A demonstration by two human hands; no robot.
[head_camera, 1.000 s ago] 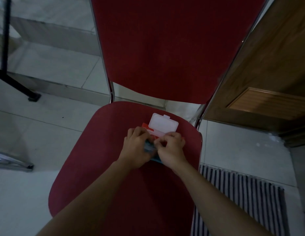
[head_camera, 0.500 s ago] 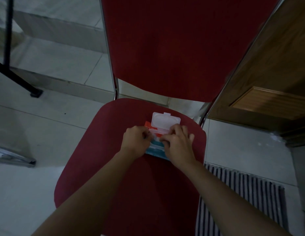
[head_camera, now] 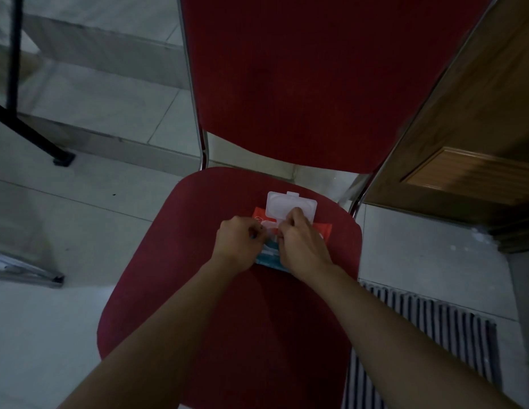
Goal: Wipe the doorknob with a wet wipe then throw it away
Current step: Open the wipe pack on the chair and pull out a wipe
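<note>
A red and teal wet wipe pack (head_camera: 323,231) lies at the back of a red chair seat (head_camera: 198,290), its clear plastic flip lid (head_camera: 290,204) standing open. My left hand (head_camera: 238,247) presses on the pack's left side with curled fingers. My right hand (head_camera: 301,246) sits over the pack's middle, its fingertips pinched at the opening just under the lid. Whether a wipe is between those fingers is hidden. No doorknob shows in the head view.
The chair's red backrest (head_camera: 316,69) rises behind the pack. A wooden door (head_camera: 478,128) stands at the right. A striped mat (head_camera: 428,335) lies on the tiled floor at the lower right. A black stand leg (head_camera: 36,137) crosses the floor at the left.
My right hand has moved up from the pack's front towards the opening under the lid. My left hand stays on the pack's left side. The camera has shifted slightly.
</note>
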